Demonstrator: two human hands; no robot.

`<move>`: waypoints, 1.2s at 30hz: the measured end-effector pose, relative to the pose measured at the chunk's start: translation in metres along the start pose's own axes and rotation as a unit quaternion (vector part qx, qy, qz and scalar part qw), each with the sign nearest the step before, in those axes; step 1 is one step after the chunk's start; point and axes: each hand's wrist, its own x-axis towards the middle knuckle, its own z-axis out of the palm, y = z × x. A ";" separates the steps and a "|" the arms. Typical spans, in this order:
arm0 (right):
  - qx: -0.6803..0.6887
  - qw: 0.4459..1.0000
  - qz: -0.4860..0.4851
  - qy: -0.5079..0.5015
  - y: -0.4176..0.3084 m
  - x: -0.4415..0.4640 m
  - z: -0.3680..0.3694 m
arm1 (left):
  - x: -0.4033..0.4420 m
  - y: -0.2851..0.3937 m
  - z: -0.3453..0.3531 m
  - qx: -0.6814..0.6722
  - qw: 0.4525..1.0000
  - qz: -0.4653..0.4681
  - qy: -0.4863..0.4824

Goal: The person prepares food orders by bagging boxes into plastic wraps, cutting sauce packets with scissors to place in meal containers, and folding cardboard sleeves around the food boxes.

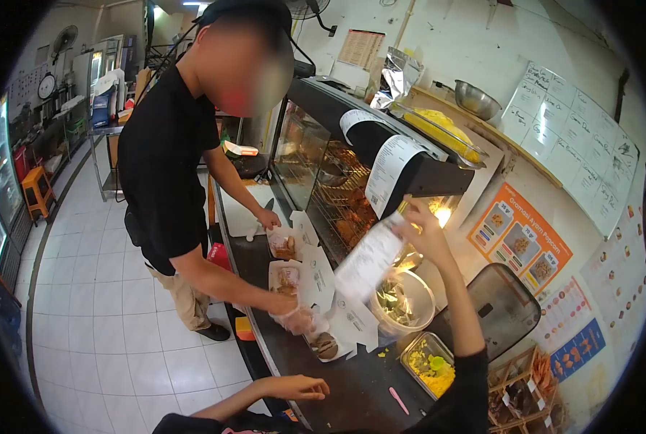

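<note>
The right hand (424, 231) clamps a printed slip (370, 259) at its upper end, long axis apparently sloping down-left; the left hand (297, 388), loose and unladen, is farther off.

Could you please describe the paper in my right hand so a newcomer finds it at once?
Find the glass-fronted food cabinet. At its near end, your raised right hand holds a white printed paper. Similar slips lie against the cabinet; only this one is held.

Right hand (427, 233) raised, pinching; left hand (294, 388) low, seemingly relaxed.
</note>
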 end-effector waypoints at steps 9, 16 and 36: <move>-0.068 0.971 0.005 0.230 0.011 0.060 0.051 | -0.057 0.020 -0.011 -0.020 0.980 -0.103 0.170; 0.250 0.963 0.029 -0.102 -0.078 -0.021 0.054 | -0.082 0.093 -0.076 -0.062 0.781 0.142 0.605; 0.211 0.883 -0.017 -0.419 -0.142 -0.044 0.069 | -0.068 0.087 -0.064 -0.474 0.724 0.151 0.478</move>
